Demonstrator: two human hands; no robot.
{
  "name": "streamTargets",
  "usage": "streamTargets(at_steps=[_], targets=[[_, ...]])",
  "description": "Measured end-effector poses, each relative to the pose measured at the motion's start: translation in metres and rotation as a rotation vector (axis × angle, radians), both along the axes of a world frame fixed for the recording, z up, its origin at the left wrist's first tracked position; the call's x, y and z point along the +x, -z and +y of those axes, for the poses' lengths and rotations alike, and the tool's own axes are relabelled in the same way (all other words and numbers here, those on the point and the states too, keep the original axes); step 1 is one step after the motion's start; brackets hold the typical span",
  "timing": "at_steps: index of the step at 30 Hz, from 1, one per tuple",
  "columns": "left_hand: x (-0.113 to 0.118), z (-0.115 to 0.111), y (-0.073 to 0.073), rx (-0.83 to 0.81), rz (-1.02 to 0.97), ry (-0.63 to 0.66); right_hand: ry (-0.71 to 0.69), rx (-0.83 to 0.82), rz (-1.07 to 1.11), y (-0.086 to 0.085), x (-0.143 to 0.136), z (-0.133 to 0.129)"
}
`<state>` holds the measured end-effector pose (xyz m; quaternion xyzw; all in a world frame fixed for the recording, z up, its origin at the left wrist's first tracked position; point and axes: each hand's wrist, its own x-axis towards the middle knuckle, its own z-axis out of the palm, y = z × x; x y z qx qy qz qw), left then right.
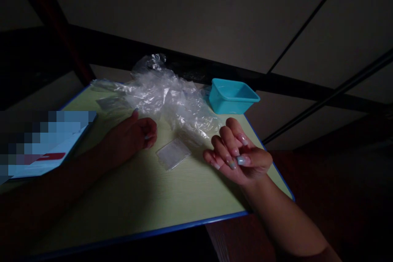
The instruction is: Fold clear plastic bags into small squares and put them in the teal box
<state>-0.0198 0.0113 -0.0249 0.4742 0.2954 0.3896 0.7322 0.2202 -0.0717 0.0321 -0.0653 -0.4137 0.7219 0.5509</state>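
Note:
My left hand [133, 137] is over the table beside a heap of crumpled clear plastic bags [166, 94]. Its fingers curl inward, the thumb points up, and I see nothing in them. To the right, my right hand [238, 153] is turned palm up above the table, its fingers bent in and its thumb tip close against them. Nothing shows in that hand either. Between the two hands a small flat square packet of folded clear plastic [173, 154] lies on the table, apart from both.
A turquoise plastic basket [230, 104] stands at the table's back right, next to the bags. At the left lies a tablet-like screen [46, 151], partly pixelated. The pale table [172, 196] has a blue edge. Dark-framed panels rise behind it. The light is dim.

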Motion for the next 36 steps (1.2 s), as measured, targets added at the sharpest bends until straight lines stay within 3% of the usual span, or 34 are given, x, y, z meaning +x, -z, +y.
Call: streamTargets(at_steps=[17,36], targets=[[-0.0013,0.0004,0.0018,-0.031,-0.022,-0.003,0.042,0.033,-0.113,0.0008,0.0005,-0.0029],[-0.0007,0.0020,0.0019,-0.060,-0.042,-0.003,-0.079,0.103,-0.079,-0.0010,0.0030,-0.0061]])
